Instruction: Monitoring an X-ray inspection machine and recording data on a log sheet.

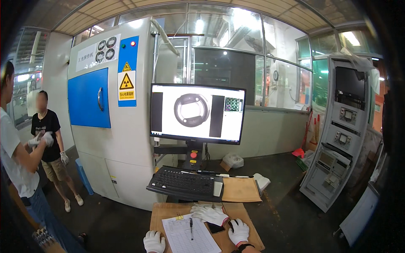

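Observation:
Both my hands wear white knit gloves and rest on a cardboard-topped surface. My left hand lies at its left edge, fingers laid down, holding nothing I can see. My right hand is draped over a small dark thing that looks like a computer mouse, mostly hidden. Between them lies a printed form with a black pen on it and a yellow binder clip at its top. A pair of loose white gloves sits beyond, partly over a flat black item.
Beyond stand a black keyboard, a brown envelope and a monitor showing a grey ring-shaped part. A large cabinet with a blue door rises at left, near two people. An equipment rack stands at right.

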Motion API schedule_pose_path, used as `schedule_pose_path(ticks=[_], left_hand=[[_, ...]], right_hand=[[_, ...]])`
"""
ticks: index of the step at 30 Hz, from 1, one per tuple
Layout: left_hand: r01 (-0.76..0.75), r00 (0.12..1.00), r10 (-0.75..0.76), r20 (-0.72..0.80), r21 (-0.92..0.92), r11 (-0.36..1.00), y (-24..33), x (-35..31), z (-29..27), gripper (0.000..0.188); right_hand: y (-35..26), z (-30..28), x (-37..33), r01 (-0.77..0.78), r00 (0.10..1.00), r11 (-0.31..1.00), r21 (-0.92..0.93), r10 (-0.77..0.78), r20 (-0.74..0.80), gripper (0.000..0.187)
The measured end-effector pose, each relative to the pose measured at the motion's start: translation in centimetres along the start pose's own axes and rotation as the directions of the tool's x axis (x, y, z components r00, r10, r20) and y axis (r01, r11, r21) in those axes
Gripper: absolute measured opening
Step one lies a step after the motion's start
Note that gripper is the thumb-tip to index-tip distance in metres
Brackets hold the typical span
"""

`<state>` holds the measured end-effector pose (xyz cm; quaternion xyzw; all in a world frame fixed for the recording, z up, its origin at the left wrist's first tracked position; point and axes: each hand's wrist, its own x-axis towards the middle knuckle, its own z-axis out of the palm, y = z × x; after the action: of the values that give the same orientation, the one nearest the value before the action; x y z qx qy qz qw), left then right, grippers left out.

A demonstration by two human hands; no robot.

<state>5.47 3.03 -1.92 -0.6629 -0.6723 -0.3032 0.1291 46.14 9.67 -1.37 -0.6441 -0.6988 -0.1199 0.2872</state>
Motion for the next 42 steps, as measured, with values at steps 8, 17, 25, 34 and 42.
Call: schedule_pose_path(ticks=[8, 17, 25, 34, 42], left_hand=[[-0.019, 1.000, 0.019, 0.002, -0.014, 1.000, 0.1, 0.3, -0.2, 0.025], [-0.013, 0.999, 0.013, 0.036, -0.016, 1.000, 0.2, 0.3, -0.7, 0.026], [-0.015, 0.999, 0.015, 0.032, -0.009, 1.000, 0.1, 0.2, -0.3, 0.028], [0.000, 0.999, 0.000, 0.040, 0.007, 1.000, -0.1, 0.1, 0.0, 0.029], [0.005, 0.999, -0.005, 0.041, 0.010, 1.000, -0.2, -0.1, 0.2, 0.029]], right_hand=[[0.0, -0.1, -0.1, -0.030, 0.999, 0.999, -0.019, 0.031, 0.025, 0.048], [0.2, 0.2, -0.2, -0.015, 1.000, 1.000, -0.021, 0.015, 0.000, 0.047], [0.2, 0.0, 0.0, -0.037, 0.998, 0.999, -0.016, 0.037, 0.056, 0.048], [0.3, 0.2, 0.1, -0.042, 0.997, 0.999, -0.010, 0.043, 0.067, 0.047], [0.1, -0.1, 0.0, -0.050, 0.996, 0.999, -0.009, 0.051, 0.076, 0.047]])
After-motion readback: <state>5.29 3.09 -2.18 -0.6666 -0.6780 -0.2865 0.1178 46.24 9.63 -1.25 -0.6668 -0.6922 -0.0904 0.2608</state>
